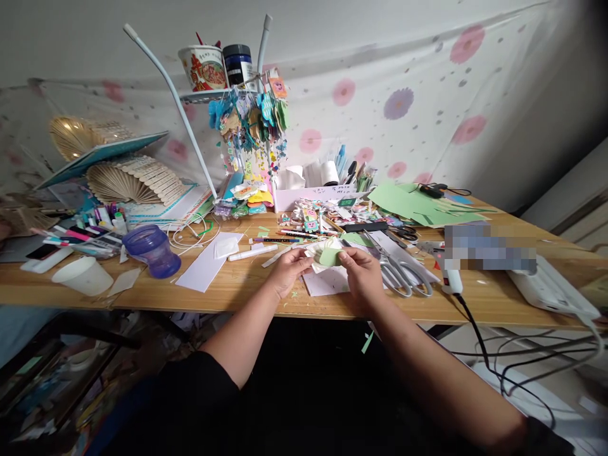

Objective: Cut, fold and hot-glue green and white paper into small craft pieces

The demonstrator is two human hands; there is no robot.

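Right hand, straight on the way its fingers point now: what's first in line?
The right hand points up-left across the small green and white paper piece held by both hands. Past that, probably the left hand's fingertips, then the white marker pen on the wooden table; depth is unclear.

Single head view, looking forward-down, close over wooden desk (237,294) edge, wall behind.

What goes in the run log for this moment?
left hand: grips paper piece | right hand: grips paper piece | scissors: on table
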